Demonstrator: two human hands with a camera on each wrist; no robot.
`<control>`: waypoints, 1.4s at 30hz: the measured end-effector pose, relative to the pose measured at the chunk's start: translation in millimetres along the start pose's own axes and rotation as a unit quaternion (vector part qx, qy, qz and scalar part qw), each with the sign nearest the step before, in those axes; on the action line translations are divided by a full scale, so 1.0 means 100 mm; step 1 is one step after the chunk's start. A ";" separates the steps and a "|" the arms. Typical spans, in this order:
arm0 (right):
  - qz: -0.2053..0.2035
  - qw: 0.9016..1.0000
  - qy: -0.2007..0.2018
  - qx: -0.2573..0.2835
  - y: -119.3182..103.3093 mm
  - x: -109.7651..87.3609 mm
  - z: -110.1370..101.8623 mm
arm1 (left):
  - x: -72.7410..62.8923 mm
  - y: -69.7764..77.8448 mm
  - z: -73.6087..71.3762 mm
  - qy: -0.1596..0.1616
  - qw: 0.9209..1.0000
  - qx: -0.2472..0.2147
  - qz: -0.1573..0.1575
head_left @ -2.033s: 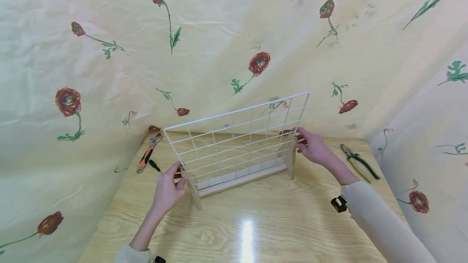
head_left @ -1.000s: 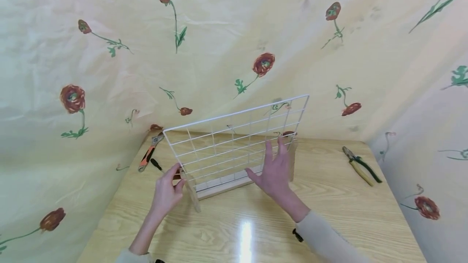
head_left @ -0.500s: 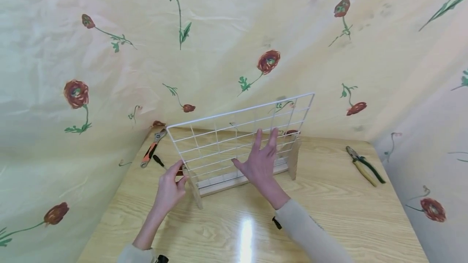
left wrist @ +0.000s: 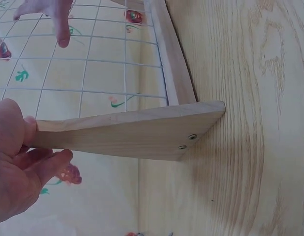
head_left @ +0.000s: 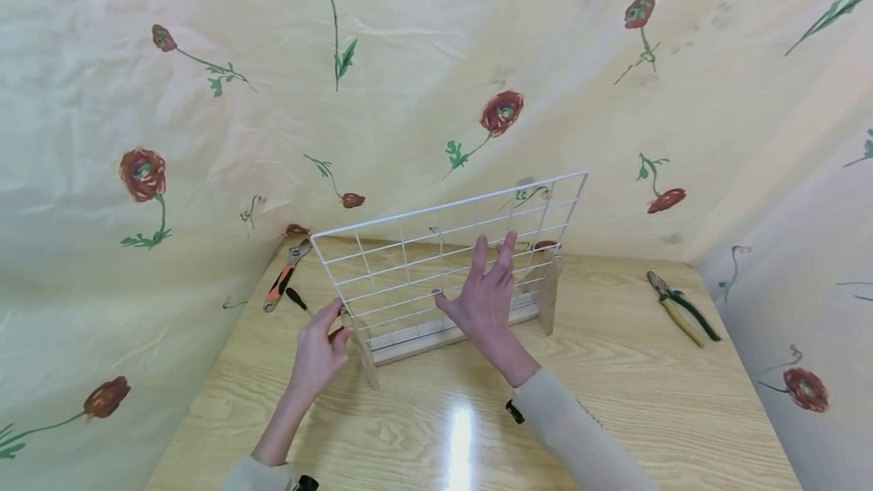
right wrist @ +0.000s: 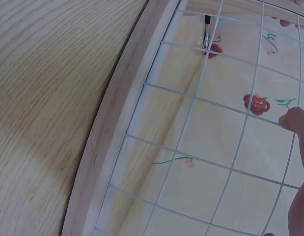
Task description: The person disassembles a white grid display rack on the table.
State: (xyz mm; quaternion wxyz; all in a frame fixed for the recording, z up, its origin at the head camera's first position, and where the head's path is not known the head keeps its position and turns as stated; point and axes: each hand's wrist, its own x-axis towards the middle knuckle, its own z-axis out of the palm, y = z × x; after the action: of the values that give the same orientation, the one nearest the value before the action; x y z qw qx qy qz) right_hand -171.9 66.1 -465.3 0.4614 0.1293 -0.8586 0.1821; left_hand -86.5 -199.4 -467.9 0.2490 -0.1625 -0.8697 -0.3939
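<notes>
A white wire grid (head_left: 443, 207) leans back, held between a left wooden side panel (head_left: 363, 358) and a right wooden side panel (head_left: 549, 298). Along its bottom runs a wooden strip (head_left: 419, 345) joining the two panels. My left hand (head_left: 316, 352) pinches the upper end of the left panel between thumb and fingers. Two bolt heads (left wrist: 192, 136) show on that panel's outer face in the left wrist view. In front of the wires is my right hand (head_left: 486, 308), fingers spread and reaching up, fingertips overlapping the middle of the grid.
An adjustable wrench (head_left: 281, 283) with orange handle and a black-handled screwdriver (head_left: 296, 297) lie at the back left of the wooden table (head_left: 614, 408). Pliers (head_left: 675, 309) with yellow and green handles lie at the right. Floral cloth (head_left: 409, 97) hangs behind.
My right hand has let go of the right panel and moved left, in front of the grid, with fingers spread. My left hand keeps its hold on the left panel.
</notes>
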 end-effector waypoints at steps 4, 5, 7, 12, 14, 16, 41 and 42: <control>-0.006 1.000 0.009 0.000 0.02 0.02 -0.01 | 0.01 0.00 0.02 0.005 1.000 -0.017 0.005; -0.007 1.000 0.013 0.001 0.02 0.03 -0.01 | 0.01 0.00 0.02 0.006 1.000 -0.022 0.004; -0.008 1.000 0.018 0.008 0.02 0.06 -0.02 | 0.02 0.00 0.02 0.008 1.000 -0.026 0.007; -0.012 1.000 0.025 0.009 0.02 0.12 -0.05 | 0.02 -0.01 0.03 0.010 1.000 -0.028 0.010; -0.011 1.000 0.025 0.008 0.02 0.14 -0.06 | 0.02 -0.02 0.03 0.009 1.000 -0.029 0.008; -0.007 1.000 0.021 0.008 0.02 0.16 -0.08 | 0.02 -0.02 0.04 0.009 0.999 -0.031 0.007; 0.008 1.000 0.000 0.026 -0.09 0.56 -0.34 | -0.03 -0.05 0.03 0.014 0.999 -0.039 0.005; 0.008 1.000 -0.001 0.024 -0.10 0.58 -0.35 | -0.03 -0.04 0.03 0.015 0.999 -0.038 0.007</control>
State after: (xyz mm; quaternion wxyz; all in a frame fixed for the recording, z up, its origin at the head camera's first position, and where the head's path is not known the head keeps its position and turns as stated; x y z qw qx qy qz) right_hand -173.1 69.7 -397.1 0.4557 0.1333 -0.8556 0.2063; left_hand -86.7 -199.9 -474.1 0.2583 -0.1717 -0.8492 -0.4274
